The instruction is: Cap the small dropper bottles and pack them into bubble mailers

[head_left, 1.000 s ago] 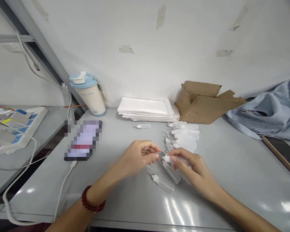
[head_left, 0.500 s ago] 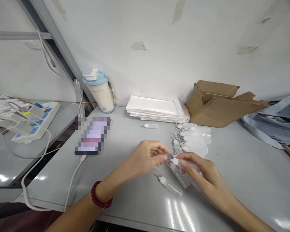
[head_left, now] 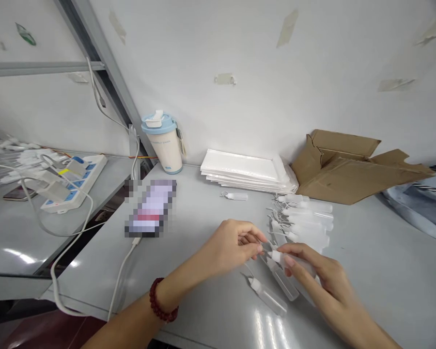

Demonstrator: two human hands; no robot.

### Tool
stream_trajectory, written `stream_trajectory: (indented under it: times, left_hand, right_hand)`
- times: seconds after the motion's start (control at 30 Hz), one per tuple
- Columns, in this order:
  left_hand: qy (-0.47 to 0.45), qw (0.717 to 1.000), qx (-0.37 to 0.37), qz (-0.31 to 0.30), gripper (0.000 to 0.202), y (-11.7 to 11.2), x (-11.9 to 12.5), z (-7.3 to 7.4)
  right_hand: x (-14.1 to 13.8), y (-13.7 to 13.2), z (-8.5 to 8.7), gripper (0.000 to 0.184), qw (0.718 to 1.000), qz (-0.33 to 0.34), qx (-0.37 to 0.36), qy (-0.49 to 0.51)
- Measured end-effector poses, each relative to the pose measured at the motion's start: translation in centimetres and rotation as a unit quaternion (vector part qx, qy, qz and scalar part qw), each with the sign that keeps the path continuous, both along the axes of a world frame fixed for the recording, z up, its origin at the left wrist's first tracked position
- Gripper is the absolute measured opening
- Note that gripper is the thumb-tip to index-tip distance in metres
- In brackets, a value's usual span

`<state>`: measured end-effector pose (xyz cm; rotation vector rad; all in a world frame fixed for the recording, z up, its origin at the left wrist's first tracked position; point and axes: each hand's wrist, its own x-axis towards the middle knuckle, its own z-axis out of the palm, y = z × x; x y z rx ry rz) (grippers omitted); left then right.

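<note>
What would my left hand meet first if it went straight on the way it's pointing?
Most likely the bottle in your right hand, though depth near the left hand is hard to judge.

Slim cylindrical bottles (head_left: 271, 299), translucent plastic, smooth; grey flat-topped table (head_left: 210, 310), glossy; brown angular cardboard box (head_left: 352, 178), matt; white rectangular packets (head_left: 240, 165), shiny, plastic-looking.

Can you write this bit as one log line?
right hand: holds small bottle; left hand: close to bottle's tip; around: more bottles; behind: white stack, cardboard box
</note>
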<state>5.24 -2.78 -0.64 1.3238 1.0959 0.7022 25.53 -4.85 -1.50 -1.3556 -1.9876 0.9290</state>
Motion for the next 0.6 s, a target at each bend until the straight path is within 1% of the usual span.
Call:
stream_trajectory:
  times: [0.1, 0.3, 0.43, 0.6]
  left_hand:
    - [-0.001, 1.0, -0.011, 0.008, 0.016, -0.02, 0.03, 0.05]
    - [0.001, 1.0, -0.006, -0.001, 0.015, -0.05, -0.15, -0.13]
    - [0.005, 1.0, 0.003, -0.006, 0.016, 0.03, -0.12, -0.08]
    - [0.009, 1.0, 0.002, -0.007, 0.016, 0.03, -0.09, 0.01]
  right_hand:
    - [-0.2, -0.22, 0.11, 0.027, 1.0, -0.018, 0.002, -0.003]
    - [-0.06, -0.3, -0.03, 0.028, 1.0, -0.009, -0.008, -0.001]
    - [0.09, -0.2, -0.06, 0.027, 1.0, 0.012, -0.008, -0.008]
    - [-0.22, -0.44, 0.09, 0.029, 1.0, -0.017, 0.002, -0.007]
